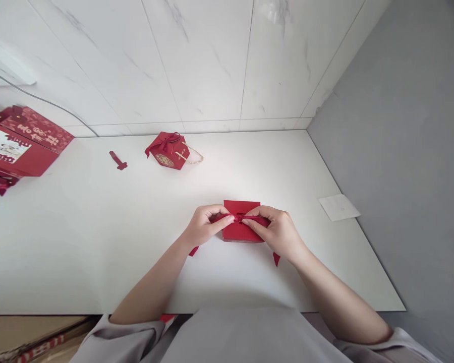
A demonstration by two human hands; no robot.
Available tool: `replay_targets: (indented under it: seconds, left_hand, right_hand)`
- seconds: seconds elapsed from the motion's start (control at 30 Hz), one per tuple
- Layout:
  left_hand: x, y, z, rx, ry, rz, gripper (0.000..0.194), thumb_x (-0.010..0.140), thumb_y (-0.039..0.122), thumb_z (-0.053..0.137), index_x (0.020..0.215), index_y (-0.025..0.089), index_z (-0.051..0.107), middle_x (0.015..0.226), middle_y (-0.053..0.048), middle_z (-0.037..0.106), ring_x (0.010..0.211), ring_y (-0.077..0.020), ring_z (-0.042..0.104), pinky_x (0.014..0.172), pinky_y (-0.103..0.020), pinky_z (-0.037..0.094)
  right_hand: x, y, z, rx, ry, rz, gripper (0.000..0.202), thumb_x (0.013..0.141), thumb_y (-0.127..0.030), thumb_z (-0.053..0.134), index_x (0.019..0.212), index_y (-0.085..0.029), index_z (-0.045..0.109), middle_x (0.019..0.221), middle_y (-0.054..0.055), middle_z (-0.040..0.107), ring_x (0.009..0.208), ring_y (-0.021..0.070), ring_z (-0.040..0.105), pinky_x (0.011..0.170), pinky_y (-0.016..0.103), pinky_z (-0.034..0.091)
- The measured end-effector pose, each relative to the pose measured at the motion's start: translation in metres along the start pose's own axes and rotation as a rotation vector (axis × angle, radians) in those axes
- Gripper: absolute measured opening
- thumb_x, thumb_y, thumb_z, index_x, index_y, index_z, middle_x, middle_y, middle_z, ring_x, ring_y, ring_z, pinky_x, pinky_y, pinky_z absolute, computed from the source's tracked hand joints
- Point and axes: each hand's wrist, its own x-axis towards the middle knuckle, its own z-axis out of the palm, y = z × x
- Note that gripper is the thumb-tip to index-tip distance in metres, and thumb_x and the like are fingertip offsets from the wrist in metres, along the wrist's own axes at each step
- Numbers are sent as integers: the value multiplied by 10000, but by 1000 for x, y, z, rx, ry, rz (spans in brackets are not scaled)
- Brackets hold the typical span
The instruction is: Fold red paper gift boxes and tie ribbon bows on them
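On the white table in front of me lies a red gift box [242,232] with a folded top. A red ribbon [276,259] crosses the top of the box and is drawn together at its middle. My left hand [208,224] pinches the ribbon just left of the centre, thumb against fingers. On the other side, my right hand [276,229] pinches it right of the centre. The two ribbon tails hang below the hands, one on each side. The palms hide parts of the ribbon and the box's side edges.
A red hexagonal gift box [170,151] with a bow and gold cord handle stands farther back. Left of it lies a small dark red strip [118,160]. Larger red boxes [34,143] stand at far left. A white paper [339,207] lies by the right-hand grey wall.
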Motion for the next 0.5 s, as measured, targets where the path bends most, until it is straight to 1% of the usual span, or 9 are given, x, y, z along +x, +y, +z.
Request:
replay_targets:
  seconds: [0.13, 0.3, 0.43, 0.5]
  left_hand:
    - [1, -4, 1, -34, 39, 6, 250, 872, 311, 633, 690, 147, 581, 642, 28, 517, 539, -61, 396, 505, -201, 307]
    - [3, -9, 1, -61, 43, 8, 231, 867, 287, 630, 684, 148, 600, 637, 26, 526, 529, -61, 401, 505, -206, 313]
    - [4, -12, 1, 17, 34, 96, 225, 873, 273, 617, 687, 147, 599, 624, 26, 518, 547, -72, 416, 517, -211, 323]
    - [4, -13, -1, 54, 37, 152, 206, 870, 255, 614, 696, 146, 594, 622, 27, 512, 552, -73, 412, 518, -211, 320]
  right_hand:
    - [1, -2, -3, -21, -26, 25, 148, 906, -340, 596, 891, -251, 713, 896, 3, 744, 774, 181, 656, 676, 307, 482]
    - [1, -4, -9, 19, -72, 95, 188, 912, -383, 581, 852, -243, 692, 827, -6, 722, 705, 162, 608, 638, 293, 453]
    - [2, -5, -14, 96, -127, 139, 219, 912, -420, 582, 856, -232, 680, 814, 0, 707, 704, 157, 591, 624, 282, 445]
    - [3, -5, -19, 124, -153, 152, 245, 911, -438, 583, 840, -221, 673, 777, -1, 688, 665, 144, 568, 598, 273, 431]
